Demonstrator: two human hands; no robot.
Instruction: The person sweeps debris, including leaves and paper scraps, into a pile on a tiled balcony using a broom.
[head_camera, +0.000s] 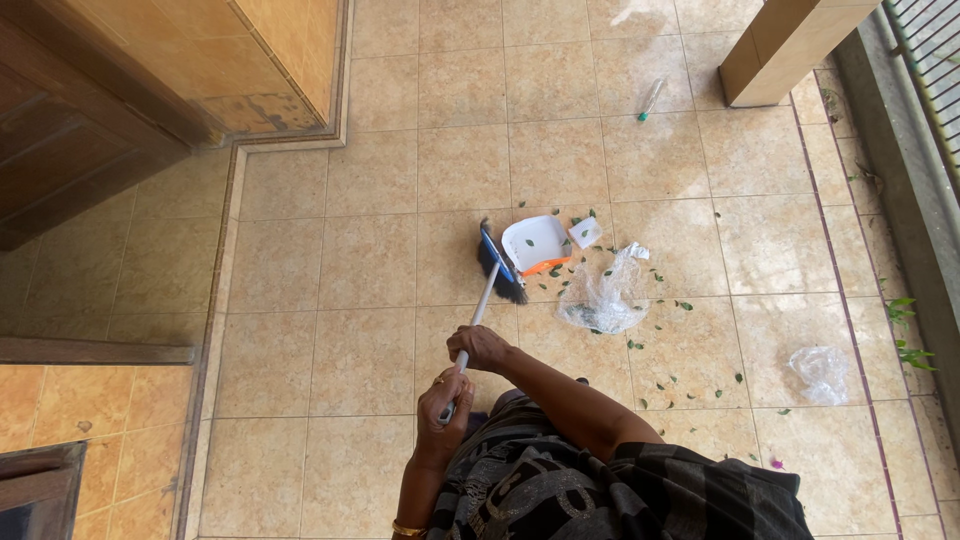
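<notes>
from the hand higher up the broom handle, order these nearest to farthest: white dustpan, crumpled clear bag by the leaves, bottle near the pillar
From the right hand:
1. Crumpled clear bag, ahead and right.
2. White dustpan, ahead, beside the broom head; close to the bag's distance.
3. Bottle, far ahead by the pillar.

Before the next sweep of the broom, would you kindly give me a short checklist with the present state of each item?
1. Both hands on the white broom handle: right hand upper, left hand lower: ok.
2. Blue-headed broom with dark bristles down on the beige tiled floor: ok.
3. White dustpan with orange edge beside the bristles: ok.
4. Small green leaves gathered: not ok, scattered.
5. Crumpled clear plastic bag off the sweeping path: not ok.
6. Dustpan holding debris: a few leaves, ok.
</notes>
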